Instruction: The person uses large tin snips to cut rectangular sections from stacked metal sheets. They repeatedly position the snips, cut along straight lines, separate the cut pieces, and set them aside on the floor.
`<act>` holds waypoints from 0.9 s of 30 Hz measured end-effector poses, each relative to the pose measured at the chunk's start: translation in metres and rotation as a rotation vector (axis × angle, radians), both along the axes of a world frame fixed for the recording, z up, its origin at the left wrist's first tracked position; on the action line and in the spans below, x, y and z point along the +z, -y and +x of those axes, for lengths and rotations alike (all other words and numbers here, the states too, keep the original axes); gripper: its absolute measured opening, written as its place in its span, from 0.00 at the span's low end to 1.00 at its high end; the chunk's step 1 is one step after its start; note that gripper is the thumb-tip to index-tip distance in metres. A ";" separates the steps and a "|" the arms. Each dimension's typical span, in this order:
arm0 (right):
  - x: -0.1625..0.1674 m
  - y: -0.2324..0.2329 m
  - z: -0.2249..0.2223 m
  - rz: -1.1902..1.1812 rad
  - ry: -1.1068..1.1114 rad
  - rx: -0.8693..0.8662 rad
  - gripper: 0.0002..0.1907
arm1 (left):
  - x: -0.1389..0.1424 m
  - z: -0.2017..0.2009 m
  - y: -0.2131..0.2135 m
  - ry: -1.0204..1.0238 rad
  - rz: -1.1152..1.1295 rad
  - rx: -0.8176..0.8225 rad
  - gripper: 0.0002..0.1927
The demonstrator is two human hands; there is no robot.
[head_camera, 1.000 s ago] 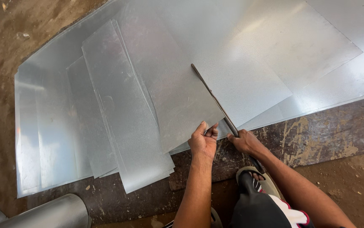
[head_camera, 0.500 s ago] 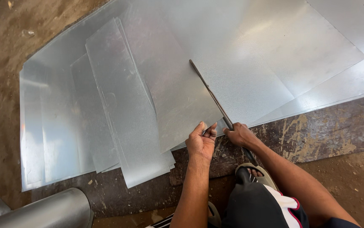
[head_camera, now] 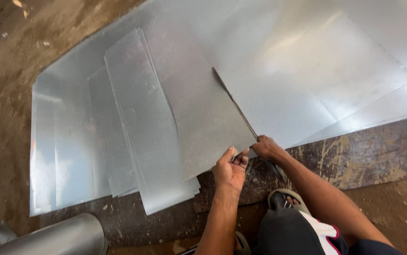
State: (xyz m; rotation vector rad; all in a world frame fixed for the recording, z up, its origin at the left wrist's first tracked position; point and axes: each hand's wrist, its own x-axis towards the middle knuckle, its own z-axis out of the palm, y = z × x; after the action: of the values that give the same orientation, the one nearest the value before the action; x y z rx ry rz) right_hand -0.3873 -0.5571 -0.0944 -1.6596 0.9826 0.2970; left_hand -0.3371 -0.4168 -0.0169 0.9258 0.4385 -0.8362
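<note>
While a sandalled foot point(head_camera: 283, 200) rests on the dirt floor point(head_camera: 392, 208), a person works low over galvanised metal. Nearest the camera, a rolled metal cylinder point(head_camera: 57, 236) lies at the lower left. Just beyond, the left hand point(head_camera: 230, 171) pinches the near corner of a cut metal sheet point(head_camera: 203, 118), fingers closed on its edge. Beside it, the right hand point(head_camera: 267, 148) grips the handle of long tin snips point(head_camera: 234, 104), whose dark blades run up the cut line between two panels. Narrower strips point(head_camera: 137, 127) overlap to the left, on a scuffed wooden board point(head_camera: 354, 156). Farther off, a large sheet point(head_camera: 331, 56) spreads bright toward the top edge.
</note>
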 end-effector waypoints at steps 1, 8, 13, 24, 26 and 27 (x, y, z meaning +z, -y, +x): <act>0.002 -0.001 -0.001 0.016 -0.030 0.006 0.24 | 0.000 0.000 -0.002 -0.009 0.014 0.007 0.13; 0.005 0.007 0.005 -0.061 0.115 -0.042 0.22 | 0.016 -0.001 -0.006 0.018 0.010 -0.005 0.15; -0.006 0.019 0.021 0.273 0.190 -0.162 0.21 | 0.031 -0.010 -0.005 0.029 0.090 0.000 0.18; -0.010 0.009 0.027 0.070 0.149 -0.098 0.22 | 0.031 -0.008 -0.019 0.007 0.076 0.021 0.20; -0.005 0.015 0.036 0.190 0.190 -0.189 0.21 | 0.035 -0.010 -0.020 0.015 0.050 0.009 0.21; -0.002 0.018 0.041 0.231 0.153 -0.150 0.21 | 0.038 -0.013 -0.022 0.014 0.049 0.002 0.21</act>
State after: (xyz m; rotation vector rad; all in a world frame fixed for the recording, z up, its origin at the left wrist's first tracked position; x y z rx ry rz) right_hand -0.3460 -0.5754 -0.0966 -1.3704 0.9161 0.1732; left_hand -0.3499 -0.3947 0.0206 0.9759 0.4490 -0.8200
